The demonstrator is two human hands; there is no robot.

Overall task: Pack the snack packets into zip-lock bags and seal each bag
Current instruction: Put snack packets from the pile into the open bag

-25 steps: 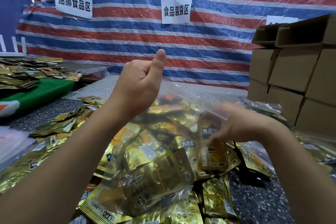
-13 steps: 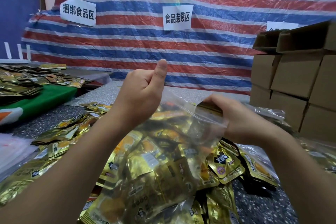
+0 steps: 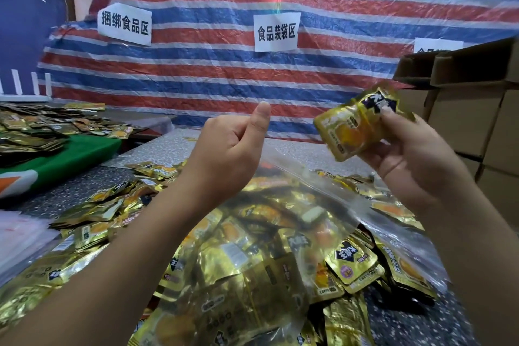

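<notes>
Bright even light, wide-angle bending at edges, slight blur

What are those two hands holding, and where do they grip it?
The right hand pinches a gold snack packet by its top right edge. The left hand grips the clear zip-lock bag at its open rim.

2 hands are seen: the left hand (image 3: 229, 154) and the right hand (image 3: 412, 160). 1 gold snack packet (image 3: 346, 132) is held up. 1 clear zip-lock bag (image 3: 252, 261) is shown. 3 paper signs (image 3: 276, 32) are counted. Loose packets (image 3: 355, 264) are too many to count.
</notes>
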